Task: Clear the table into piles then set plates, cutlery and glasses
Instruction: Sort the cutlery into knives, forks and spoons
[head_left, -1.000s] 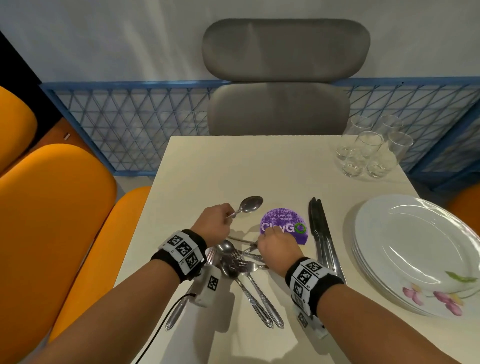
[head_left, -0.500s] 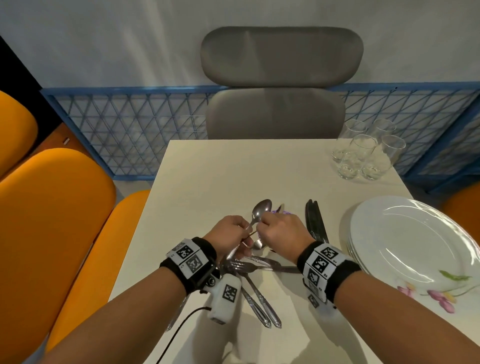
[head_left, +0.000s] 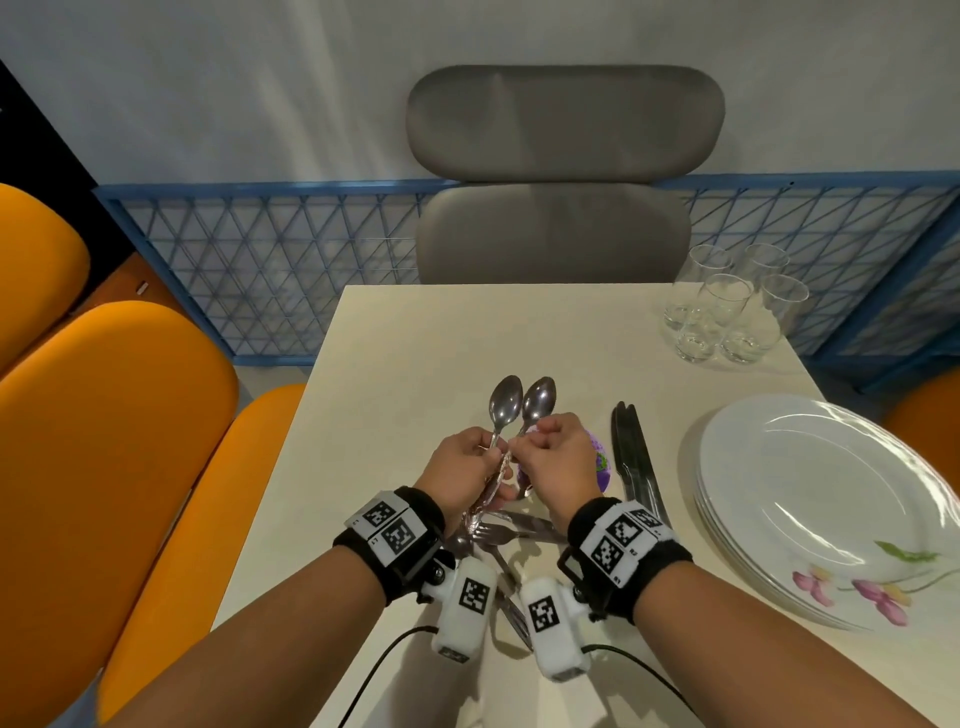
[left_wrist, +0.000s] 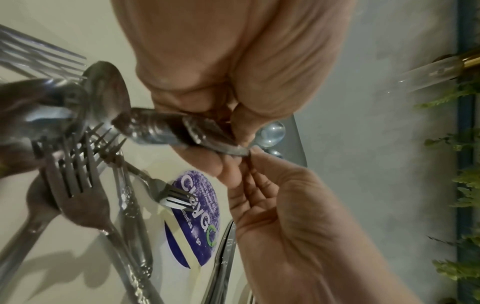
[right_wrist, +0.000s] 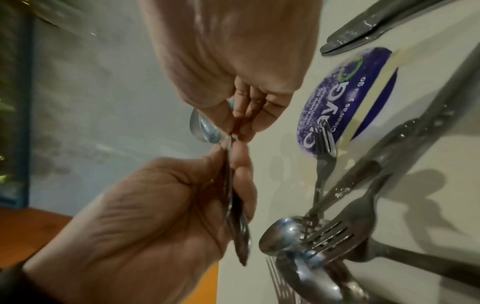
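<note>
Two steel spoons (head_left: 522, 402) stand side by side above the cream table (head_left: 415, 353), bowls pointing away from me. My left hand (head_left: 485, 457) grips both handles (left_wrist: 182, 131) in its fist. My right hand (head_left: 524, 441) pinches the neck of the right spoon just above the left fist (right_wrist: 231, 137). Under the hands lies a loose pile of forks and spoons (head_left: 498, 535), crossed over each other (right_wrist: 324, 232). Dark knives (head_left: 631, 457) lie together to the right. A stack of white flowered plates (head_left: 831, 493) sits at the right edge. Several glasses (head_left: 727, 312) stand at the far right corner.
A round purple sticker (head_left: 600, 462) on the table is partly hidden by my right hand. A grey chair (head_left: 561, 182) stands at the far side, with orange chairs (head_left: 104, 441) along the left. A blue lattice fence (head_left: 260, 260) runs behind the table.
My right hand lifted a second spoon from the pile and brought it beside the one in my left hand. Both hands rose and met over the sticker.
</note>
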